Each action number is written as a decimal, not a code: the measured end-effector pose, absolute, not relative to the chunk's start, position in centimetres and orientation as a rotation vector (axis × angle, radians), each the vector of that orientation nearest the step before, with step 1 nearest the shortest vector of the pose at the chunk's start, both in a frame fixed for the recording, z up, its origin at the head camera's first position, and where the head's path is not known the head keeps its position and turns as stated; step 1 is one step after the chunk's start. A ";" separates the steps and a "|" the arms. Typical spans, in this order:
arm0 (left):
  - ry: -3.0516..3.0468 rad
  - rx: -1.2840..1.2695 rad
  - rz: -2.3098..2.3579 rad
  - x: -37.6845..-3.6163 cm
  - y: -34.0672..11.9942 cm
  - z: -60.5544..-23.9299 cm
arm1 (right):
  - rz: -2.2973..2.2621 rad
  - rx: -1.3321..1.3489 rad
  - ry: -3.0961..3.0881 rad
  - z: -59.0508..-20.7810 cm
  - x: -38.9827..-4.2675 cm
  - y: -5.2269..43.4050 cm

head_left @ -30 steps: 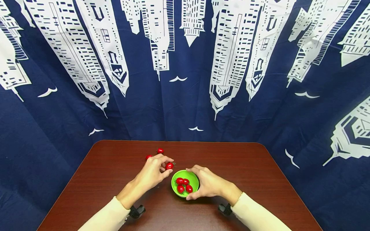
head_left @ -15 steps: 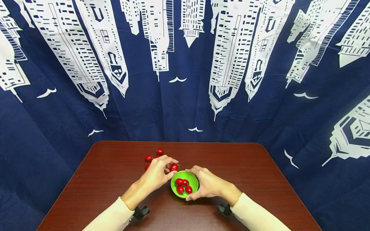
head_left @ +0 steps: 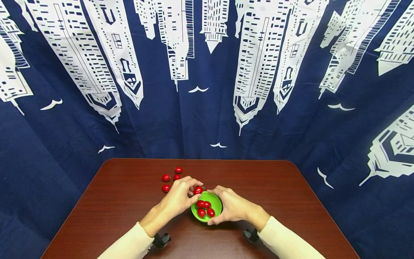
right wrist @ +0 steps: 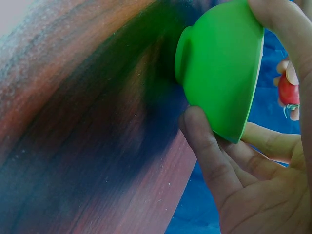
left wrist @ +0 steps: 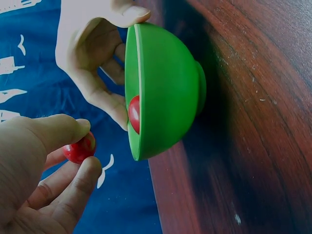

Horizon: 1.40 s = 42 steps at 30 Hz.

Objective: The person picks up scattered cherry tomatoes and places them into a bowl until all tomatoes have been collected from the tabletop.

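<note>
A small green bowl (head_left: pixel 214 202) stands on the brown table (head_left: pixel 278 194) and holds several red cherry tomatoes (head_left: pixel 204 208). My right hand (head_left: pixel 231 208) grips the bowl's right side, thumb and fingers curled round the rim (right wrist: pixel 229 73). My left hand (head_left: pixel 181 196) pinches one cherry tomato (head_left: pixel 198 190) between thumb and fingers, just over the bowl's far left rim. In the left wrist view that tomato (left wrist: pixel 79 149) is beside the bowl (left wrist: pixel 163 87). In the right wrist view it (right wrist: pixel 288 90) shows past the rim.
Several loose cherry tomatoes (head_left: pixel 166 177) lie on the table behind my left hand. A blue curtain with white skyscraper print (head_left: pixel 207 72) hangs behind the table. Bare tabletop stretches to the left and right.
My left hand has carried the pinched tomato rightward from beside the bowl to above its rim, uncovering more loose tomatoes behind it. My right hand has stayed on the bowl.
</note>
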State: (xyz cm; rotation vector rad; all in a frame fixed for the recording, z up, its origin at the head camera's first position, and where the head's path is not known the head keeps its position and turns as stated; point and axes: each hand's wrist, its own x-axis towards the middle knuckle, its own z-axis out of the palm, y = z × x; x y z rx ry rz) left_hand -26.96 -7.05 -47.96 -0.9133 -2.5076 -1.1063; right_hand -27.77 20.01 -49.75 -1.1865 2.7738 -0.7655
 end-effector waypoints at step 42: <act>-2.630 -0.825 -0.909 -26.7 -6.6 -48.1 | -0.739 -1.197 2.802 -49.8 -27.7 20.0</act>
